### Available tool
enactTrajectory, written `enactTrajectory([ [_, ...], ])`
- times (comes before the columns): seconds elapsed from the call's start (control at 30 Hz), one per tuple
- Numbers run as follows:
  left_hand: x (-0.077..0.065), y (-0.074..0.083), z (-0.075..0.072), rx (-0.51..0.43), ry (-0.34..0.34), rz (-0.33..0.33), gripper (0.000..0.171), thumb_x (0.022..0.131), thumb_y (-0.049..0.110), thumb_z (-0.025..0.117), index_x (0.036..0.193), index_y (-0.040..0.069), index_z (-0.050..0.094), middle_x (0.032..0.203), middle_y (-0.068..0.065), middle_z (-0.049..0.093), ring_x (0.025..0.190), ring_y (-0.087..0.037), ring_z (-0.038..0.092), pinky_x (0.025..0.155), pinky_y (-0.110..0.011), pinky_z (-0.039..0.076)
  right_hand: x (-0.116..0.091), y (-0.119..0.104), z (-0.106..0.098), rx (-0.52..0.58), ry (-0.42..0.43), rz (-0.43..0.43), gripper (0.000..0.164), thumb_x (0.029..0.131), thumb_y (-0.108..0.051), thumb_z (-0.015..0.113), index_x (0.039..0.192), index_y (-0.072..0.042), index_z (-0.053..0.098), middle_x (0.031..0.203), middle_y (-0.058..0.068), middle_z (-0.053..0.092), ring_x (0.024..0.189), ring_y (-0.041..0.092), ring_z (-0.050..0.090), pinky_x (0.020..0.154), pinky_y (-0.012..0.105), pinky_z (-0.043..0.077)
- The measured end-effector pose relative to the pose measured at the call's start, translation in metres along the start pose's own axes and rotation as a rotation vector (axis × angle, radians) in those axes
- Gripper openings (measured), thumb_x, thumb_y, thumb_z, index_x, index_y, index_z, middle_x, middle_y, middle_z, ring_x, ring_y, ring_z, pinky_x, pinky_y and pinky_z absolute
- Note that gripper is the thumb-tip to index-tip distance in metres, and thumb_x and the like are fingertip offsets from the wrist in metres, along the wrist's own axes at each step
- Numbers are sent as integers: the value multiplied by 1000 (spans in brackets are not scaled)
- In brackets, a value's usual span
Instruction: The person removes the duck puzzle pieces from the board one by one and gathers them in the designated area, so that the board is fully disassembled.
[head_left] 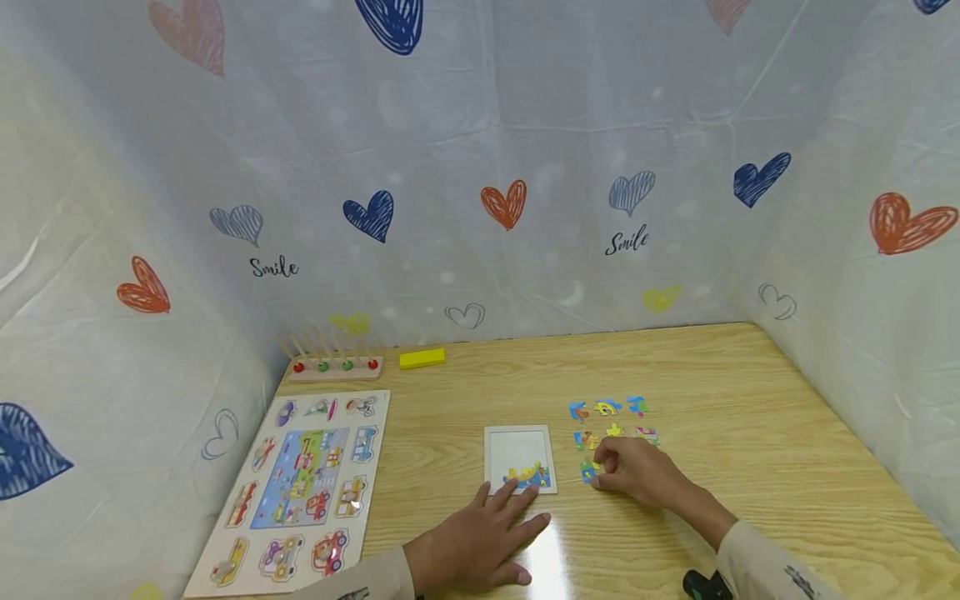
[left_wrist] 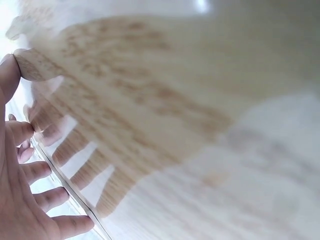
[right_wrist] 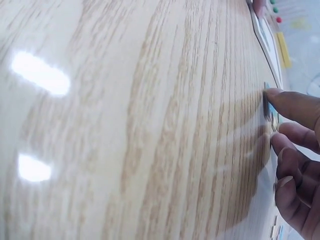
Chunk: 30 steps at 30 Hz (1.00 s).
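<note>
A small white puzzle frame [head_left: 552, 458] lies on the table, with joined yellow and blue pieces [head_left: 538, 475] along its bottom. My left hand [head_left: 487, 537] rests with spread fingers on the frame's near edge; in the left wrist view those fingertips touch the thin frame edge [left_wrist: 70, 187]. To the right of the frame, my right hand [head_left: 641, 472] has its thumb and curled fingers at a blue and green puzzle piece [head_left: 588, 472]. The right wrist view shows the thumb against this piece [right_wrist: 268, 100]. Several loose pieces [head_left: 607, 407] lie in rows beyond, some partly hidden by the hand.
A large vehicle puzzle board [head_left: 300, 483] lies at the left. Behind it stand a wooden peg rack [head_left: 337, 372] with red and green beads and a yellow block [head_left: 422, 358]. A black object [head_left: 705, 585] is beside the right sleeve. Heart-print curtains surround the table.
</note>
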<state>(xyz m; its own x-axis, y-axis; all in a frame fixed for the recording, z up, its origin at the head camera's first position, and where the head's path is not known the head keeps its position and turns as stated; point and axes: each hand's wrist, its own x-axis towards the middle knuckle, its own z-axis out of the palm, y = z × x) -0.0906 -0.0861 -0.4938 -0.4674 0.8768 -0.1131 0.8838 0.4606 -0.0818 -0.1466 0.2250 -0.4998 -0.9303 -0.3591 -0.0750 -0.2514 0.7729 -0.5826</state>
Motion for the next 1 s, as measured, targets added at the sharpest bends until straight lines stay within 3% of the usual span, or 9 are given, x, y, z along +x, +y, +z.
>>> enactTrajectory([
  [0.57,4,-2,-1,-60,-45,-8,70,102,64,27,159,22,30,164,-14,28,146,-42,36,101,-59,48,0,-3,-9,21,-18,-64,30,88,-33,77,107,-11,68,83,-13,62,68,1,52,62,22,45],
  [0.9,7,3,5,26,75,77,64,103,62,31,152,22,38,157,-14,39,141,-39,43,98,-51,52,4,-13,-8,5,1,-128,26,89,-31,77,105,-12,69,83,-12,64,67,-1,50,60,21,43],
  [1.0,9,6,4,56,77,94,64,103,62,30,153,23,38,157,-14,38,142,-37,42,99,-50,51,8,-18,-7,2,-2,-131,27,89,-32,77,105,-12,69,82,-12,64,67,-1,50,61,21,43],
])
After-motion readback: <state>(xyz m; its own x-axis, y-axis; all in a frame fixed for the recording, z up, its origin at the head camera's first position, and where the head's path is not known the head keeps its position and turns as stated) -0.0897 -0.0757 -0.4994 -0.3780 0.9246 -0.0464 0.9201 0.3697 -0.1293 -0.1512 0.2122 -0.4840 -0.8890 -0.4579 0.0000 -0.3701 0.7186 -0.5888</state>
